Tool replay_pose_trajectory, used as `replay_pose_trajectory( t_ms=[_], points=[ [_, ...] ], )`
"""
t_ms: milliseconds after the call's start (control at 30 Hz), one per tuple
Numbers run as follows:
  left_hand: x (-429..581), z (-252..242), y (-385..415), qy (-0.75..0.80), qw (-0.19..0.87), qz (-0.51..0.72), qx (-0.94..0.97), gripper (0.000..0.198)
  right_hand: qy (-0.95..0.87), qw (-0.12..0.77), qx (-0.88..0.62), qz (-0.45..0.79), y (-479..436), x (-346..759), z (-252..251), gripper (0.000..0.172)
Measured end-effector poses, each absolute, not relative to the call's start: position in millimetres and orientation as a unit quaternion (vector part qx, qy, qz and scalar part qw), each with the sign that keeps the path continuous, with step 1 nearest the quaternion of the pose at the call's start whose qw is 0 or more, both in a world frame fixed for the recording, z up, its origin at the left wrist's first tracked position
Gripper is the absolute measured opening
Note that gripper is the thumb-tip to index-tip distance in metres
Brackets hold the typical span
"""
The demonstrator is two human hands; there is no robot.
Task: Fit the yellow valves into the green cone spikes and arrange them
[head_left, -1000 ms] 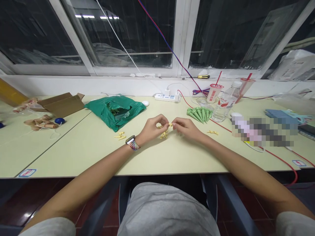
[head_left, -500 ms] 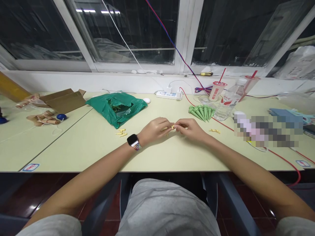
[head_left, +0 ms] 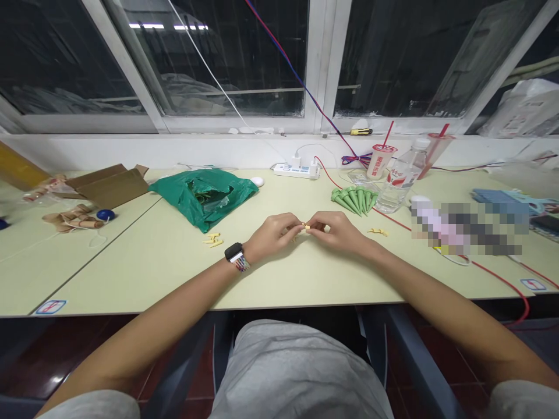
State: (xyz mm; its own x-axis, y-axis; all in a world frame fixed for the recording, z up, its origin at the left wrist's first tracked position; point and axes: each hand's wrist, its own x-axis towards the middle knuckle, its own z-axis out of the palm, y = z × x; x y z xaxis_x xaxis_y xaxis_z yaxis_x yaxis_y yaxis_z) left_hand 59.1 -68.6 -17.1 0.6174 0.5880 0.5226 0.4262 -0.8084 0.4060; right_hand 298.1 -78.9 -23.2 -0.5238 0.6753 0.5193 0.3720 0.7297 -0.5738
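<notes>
- So the left hand point(head_left: 271, 234) and right hand point(head_left: 336, 233) meet in the middle of a pale green tabletop point(head_left: 144, 279), knuckles close together and wrists well apart.
- Each grip is clenched in a tight little pinch on the same small yellow piece point(head_left: 307, 226), which sits right in the gap between them, so neither hand is really nearer.
- Its long axis seems to run sideways, left to right across the gap, though it's tiny and partly hidden by fingers, so don't quote me on that.
- More yellow bits point(head_left: 294, 238) peek out just below the left hand's fingers. Can't tell if they're joined to that piece.
- Loose yellow pieces point(head_left: 213, 240) lie on the tabletop off to the left, just in front of a green plastic bag point(head_left: 203, 198), and another small yellow cluster point(head_left: 378, 231) lies to the right.
- Beyond the right hand there's a neat bunch of green cones point(head_left: 353, 201), with a plastic bottle point(head_left: 399, 185) and a paper cup point(head_left: 378, 161) behind them.
- Way over on the left sit a cardboard box point(head_left: 107, 185) and some wooden pieces point(head_left: 72, 219).
</notes>
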Motion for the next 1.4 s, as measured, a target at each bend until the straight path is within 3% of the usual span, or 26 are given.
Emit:
replay_pose_trajectory(
  t_ms=[200,400,633,833,1033,1233,1400],
  points=[
    [57.9,-14.1,-66.3,0.341,0.204,0.31,0.864,0.037,-0.875,0.385,-0.275,0.106,-81.1,296.5,-31.6,0.016],
    [55.2,-13.0,-67.8,0.311,0.158,0.308,0.885,0.029,-0.855,0.404,-0.31,0.093,-80.6,293.7,-32.2,0.019],
    [56.2,-11.1,-67.2,0.285,0.116,0.295,0.904,0.045,-0.856,0.41,-0.301,0.092,-80.1,294.5,-30.5,0.015],
    [55.0,-12.5,-68.3,0.311,0.126,0.325,0.884,0.025,-0.852,0.411,-0.311,0.087,-79.9,294.1,-31.9,0.014],
    [54.7,-13.7,-66.7,0.308,0.073,0.318,0.894,0.046,-0.858,0.403,-0.306,0.086,-81.3,293.7,-30.9,0.012],
    [53.3,-13.7,-69.2,0.312,0.132,0.326,0.882,0.021,-0.853,0.409,-0.312,0.084,-84.0,293.5,-28.2,0.01],
    [54.8,-12.6,-67.8,0.324,0.105,0.337,0.878,0.037,-0.852,0.406,-0.319,0.079,-84.2,292.9,-27.9,0.01]
  ],
)
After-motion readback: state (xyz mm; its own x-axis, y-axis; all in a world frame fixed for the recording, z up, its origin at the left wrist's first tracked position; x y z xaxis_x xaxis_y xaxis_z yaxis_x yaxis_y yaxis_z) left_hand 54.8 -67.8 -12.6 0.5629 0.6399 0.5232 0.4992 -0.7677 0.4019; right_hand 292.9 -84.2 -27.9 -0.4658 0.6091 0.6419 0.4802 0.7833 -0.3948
